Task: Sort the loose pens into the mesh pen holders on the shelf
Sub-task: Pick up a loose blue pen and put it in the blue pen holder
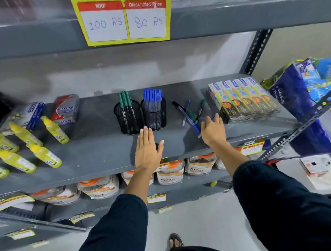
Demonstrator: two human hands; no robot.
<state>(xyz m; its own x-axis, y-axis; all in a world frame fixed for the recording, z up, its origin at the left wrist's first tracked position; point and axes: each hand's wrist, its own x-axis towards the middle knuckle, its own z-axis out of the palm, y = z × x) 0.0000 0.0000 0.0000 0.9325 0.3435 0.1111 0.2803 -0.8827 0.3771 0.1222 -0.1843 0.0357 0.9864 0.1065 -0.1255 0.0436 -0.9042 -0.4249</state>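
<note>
Two black mesh pen holders stand side by side on the grey shelf (96,149). The left holder (128,118) carries green-capped pens, the right holder (154,114) blue-capped pens. To their right lies a loose pile of pens (191,114), blue and green mixed, crossing one another. My left hand (147,148) lies flat and open on the shelf just in front of the holders, fingertips almost at their bases. My right hand (212,131) reaches over the near end of the loose pens, fingers spread; a blue pen tip pokes out beneath it, and whether it grips one is hidden.
Yellow glue bottles (26,145) lie scattered on the shelf's left, with packets (65,110) behind them. A stack of colourful boxes (242,99) sits right of the loose pens. A price sign (122,19) hangs above. Jars (169,172) fill the lower shelf; a blue bag (310,97) stands at right.
</note>
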